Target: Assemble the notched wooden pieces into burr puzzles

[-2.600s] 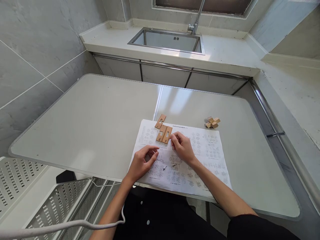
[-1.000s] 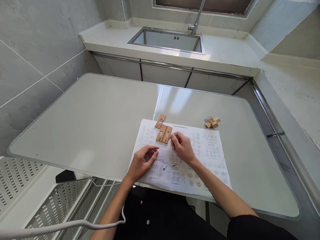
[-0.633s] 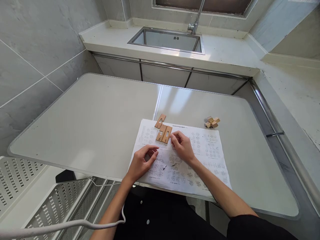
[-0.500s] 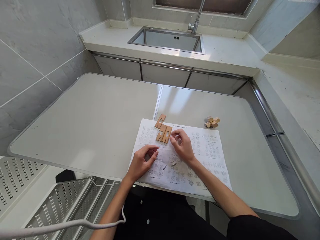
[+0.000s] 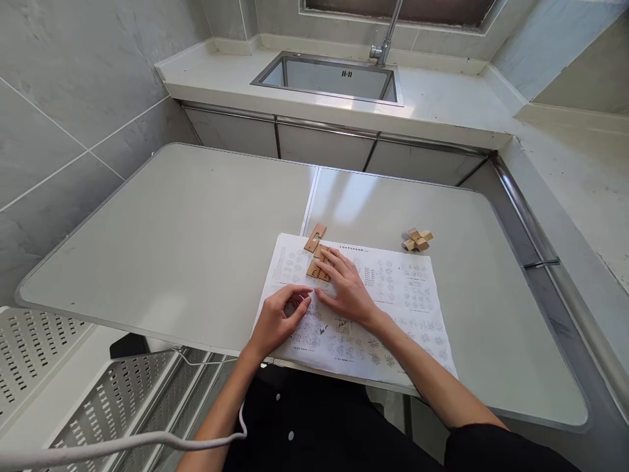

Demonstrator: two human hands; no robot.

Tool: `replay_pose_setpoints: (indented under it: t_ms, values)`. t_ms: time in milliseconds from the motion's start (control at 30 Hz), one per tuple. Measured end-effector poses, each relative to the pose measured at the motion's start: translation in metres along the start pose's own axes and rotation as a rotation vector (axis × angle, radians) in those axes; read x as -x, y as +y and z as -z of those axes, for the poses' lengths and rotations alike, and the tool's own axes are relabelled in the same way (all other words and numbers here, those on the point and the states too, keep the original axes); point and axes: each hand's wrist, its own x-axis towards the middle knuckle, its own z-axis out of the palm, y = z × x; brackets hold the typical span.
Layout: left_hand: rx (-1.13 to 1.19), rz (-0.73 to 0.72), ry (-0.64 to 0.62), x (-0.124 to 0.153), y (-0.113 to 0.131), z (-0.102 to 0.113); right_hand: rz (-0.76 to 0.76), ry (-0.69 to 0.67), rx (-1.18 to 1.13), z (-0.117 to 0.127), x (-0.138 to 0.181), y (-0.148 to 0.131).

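My right hand (image 5: 346, 287) lies with its fingers stretched over the flat wooden puzzle piece marked 2 (image 5: 323, 278), covering most of it. Against that piece's left side sits the notched wooden piece marked 3 (image 5: 312, 269). Another notched wooden piece (image 5: 315, 237), marked 1, lies slanted just beyond them. All three are at the upper left of a printed instruction sheet (image 5: 393, 328). My left hand (image 5: 285, 313) rests on the sheet's near left part, its fingers curved, a small gap between thumb and forefinger and nothing held.
An assembled wooden cross-shaped puzzle (image 5: 417, 240) stands beyond the sheet's far right edge. The pale folding table (image 5: 162, 229) has a seam across its middle. Behind it is a counter with a sink (image 5: 339, 73). A white cable (image 5: 162, 440) hangs at the lower left.
My right hand has moved left, from beside the piece marked 2 to over it, and its curled fingers have straightened. The left hand and the wooden pieces have not visibly moved.
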Motion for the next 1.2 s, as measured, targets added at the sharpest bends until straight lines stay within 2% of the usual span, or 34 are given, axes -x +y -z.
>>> replay_pose_setpoints:
  t_ms: [467, 700, 1200]
  values:
    - [0.011, 0.006, 0.002, -0.0005, 0.0024, -0.0004, -0.020, 0.074, -0.074, 0.0020, -0.0024, -0.0036]
    - [0.009, 0.004, 0.000, -0.0004, 0.0019, -0.0002, -0.085, 0.006, -0.034, 0.0032, -0.0003, -0.0052]
    - [0.048, 0.003, 0.027, -0.0006, 0.0016, -0.0011, -0.031, -0.042, -0.100, 0.0069, -0.0002, -0.0054]
